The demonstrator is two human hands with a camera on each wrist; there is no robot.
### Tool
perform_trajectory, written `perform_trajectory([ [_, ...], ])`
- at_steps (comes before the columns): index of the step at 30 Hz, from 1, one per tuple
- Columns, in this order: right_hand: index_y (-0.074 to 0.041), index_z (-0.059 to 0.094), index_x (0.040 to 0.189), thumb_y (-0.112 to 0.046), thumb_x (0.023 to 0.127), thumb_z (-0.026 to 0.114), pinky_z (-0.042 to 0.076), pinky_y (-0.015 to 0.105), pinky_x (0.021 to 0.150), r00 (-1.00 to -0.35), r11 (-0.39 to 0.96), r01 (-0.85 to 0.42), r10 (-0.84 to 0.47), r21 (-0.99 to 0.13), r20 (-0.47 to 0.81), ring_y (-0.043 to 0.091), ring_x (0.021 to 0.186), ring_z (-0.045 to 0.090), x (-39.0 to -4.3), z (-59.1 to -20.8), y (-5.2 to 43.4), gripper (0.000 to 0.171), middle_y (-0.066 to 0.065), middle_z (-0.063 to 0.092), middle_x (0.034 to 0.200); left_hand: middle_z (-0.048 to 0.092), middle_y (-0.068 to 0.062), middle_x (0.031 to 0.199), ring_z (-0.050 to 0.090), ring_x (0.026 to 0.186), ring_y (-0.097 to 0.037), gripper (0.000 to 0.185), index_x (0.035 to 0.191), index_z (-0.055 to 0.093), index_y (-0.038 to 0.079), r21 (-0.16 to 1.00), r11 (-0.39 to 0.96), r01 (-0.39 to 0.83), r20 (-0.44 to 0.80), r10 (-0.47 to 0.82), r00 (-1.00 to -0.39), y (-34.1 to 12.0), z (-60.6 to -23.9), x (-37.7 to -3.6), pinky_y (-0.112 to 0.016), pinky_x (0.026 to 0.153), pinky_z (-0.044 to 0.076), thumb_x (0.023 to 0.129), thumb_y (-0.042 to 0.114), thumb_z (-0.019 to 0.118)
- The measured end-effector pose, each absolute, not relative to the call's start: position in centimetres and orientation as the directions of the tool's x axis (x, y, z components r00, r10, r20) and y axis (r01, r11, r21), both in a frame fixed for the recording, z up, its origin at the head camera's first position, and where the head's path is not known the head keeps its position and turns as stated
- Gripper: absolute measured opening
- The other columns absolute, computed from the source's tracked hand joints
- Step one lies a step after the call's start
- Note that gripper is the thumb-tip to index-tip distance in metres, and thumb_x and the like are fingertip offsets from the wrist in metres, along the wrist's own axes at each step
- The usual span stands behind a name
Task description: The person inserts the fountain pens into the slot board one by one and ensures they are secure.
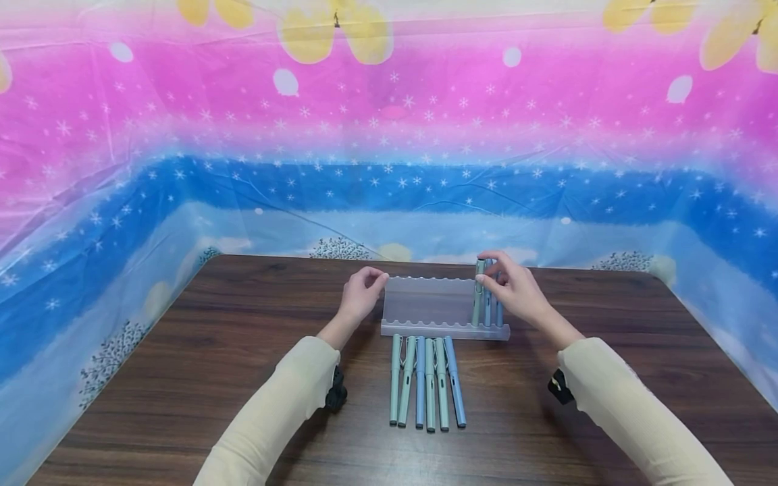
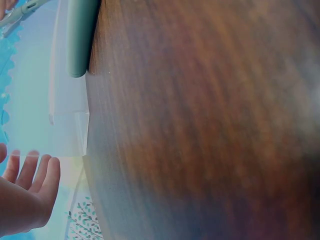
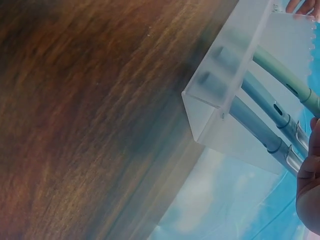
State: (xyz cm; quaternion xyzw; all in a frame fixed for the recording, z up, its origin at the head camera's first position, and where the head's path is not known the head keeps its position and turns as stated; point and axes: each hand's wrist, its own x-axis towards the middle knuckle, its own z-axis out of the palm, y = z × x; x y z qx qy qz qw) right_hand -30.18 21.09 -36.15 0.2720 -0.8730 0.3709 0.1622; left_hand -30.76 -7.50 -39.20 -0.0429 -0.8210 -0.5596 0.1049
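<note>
A translucent, notched pen rack (image 1: 425, 300) stands on the table. My left hand (image 1: 360, 295) pinches its left edge; the left wrist view shows those fingers (image 2: 44, 182) reaching behind the clear panel. At the rack's right end, my right hand (image 1: 516, 291) holds a green pen (image 1: 477, 307) near its top, between thumb and fingers. That pen leans in the rack with its lower end behind the front lip, as the right wrist view shows. Just right of it, two blue pens (image 3: 265, 102) lean in neighbouring notches, partly hidden by the right hand in the head view.
In front of the rack, several green and blue pens (image 1: 430, 385) lie side by side on the dark wooden table (image 1: 243, 351). A patterned pink and blue cloth (image 1: 389, 182) hangs around the table's back and sides.
</note>
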Motion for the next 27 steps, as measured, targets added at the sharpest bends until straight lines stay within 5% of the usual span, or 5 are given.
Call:
perform_trajectory([
  [16,-0.013,0.041,0.13,-0.015,0.083,0.062,0.039,0.029,0.045,-0.768,0.644,-0.621,-0.387,-0.446,0.511,0.009,0.05,0.045,-30.6,-36.79,21.15,0.051,-0.005,0.053,0.07,0.06,-0.015,0.086,0.057,0.078,-0.032,0.02,0.095,0.059,0.0,0.911,0.368,0.189,0.222,-0.049,-0.974,-7.48,-39.16,-30.74,-0.032,0.066,0.047,0.088,0.019,0.054],
  [27,-0.013,0.035,0.134,-0.015,0.085,0.06,0.037,0.031,0.046,-0.827,0.657,-0.559,-0.393,-0.506,0.402,0.015,0.045,0.042,-30.55,-36.31,21.19,0.055,-0.001,0.049,0.057,0.061,-0.012,0.084,0.058,0.075,-0.029,0.02,0.095,0.06,0.001,0.903,0.385,0.19,0.227,-0.053,-0.972,-7.46,-39.19,-30.66,-0.032,0.066,0.046,0.088,0.02,0.055],
])
